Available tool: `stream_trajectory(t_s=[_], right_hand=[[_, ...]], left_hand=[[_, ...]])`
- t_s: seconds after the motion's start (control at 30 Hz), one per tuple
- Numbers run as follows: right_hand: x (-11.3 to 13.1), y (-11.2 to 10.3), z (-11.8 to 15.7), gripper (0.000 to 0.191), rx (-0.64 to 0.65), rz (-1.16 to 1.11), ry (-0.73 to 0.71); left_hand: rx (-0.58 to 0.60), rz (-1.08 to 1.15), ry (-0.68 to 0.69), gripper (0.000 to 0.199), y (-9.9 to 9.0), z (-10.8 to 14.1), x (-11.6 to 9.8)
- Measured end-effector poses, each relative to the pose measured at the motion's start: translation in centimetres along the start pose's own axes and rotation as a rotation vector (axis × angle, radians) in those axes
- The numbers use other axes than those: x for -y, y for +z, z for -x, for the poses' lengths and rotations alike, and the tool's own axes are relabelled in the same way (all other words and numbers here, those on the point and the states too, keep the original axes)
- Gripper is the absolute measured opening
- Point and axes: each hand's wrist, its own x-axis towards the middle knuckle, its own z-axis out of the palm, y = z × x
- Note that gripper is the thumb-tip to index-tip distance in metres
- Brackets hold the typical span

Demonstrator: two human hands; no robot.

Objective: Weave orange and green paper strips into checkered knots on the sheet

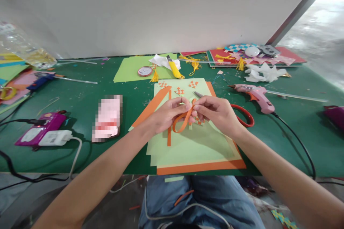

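Observation:
An orange paper strip point(177, 126), bent into a loop, is pinched between both hands above the pale green sheets point(188, 154). My left hand point(173, 112) grips it from the left, thumb and forefinger together. From the other side my right hand point(212, 111) pinches it too, fingertips close to the left ones. A straight orange strip point(169, 137) lies on the sheets just below my left hand. Small orange-and-white woven pieces point(179, 91) rest on the paper beyond the hands. Red-handled scissors point(245, 116) lie partly hidden under my right hand.
A pink glue gun point(256, 96) with a black cord lies at the right. On the left are a phone point(109, 118) and a purple power strip point(47, 128) with a white charger. A yellow cutter point(174, 67) and tape roll point(145, 71) lie at the back.

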Motion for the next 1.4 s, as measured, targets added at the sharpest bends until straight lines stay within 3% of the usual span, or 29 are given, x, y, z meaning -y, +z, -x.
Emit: stream_trajectory(t_s=[0.3,0.57,0.8,1.1,1.4], right_hand=[[0.0,0.4,0.0,0.020,-0.021,0.073,-0.025],[0.0,0.2,0.1,0.030,-0.051,0.081,-0.012],[0.0,0.2,0.0,0.015,0.015,0.007,-0.014],[-0.1,0.4,0.1,0.020,-0.009,0.065,-0.045],[-0.4,0.2,-0.2,0.020,-0.113,0.161,-0.023]], left_hand=[[0.018,-0.022,0.007,0.016,-0.3,-0.1,0.3],[-0.016,-0.047,0.013,0.021,-0.1,0.0,0.0],[0.005,-0.054,0.012,0.021,-0.2,-0.1,0.3],[0.010,-0.064,-0.016,0.019,-0.1,0.0,0.2],[-0.124,-0.314,0.044,0.024,1.3,0.4,-0.4]])
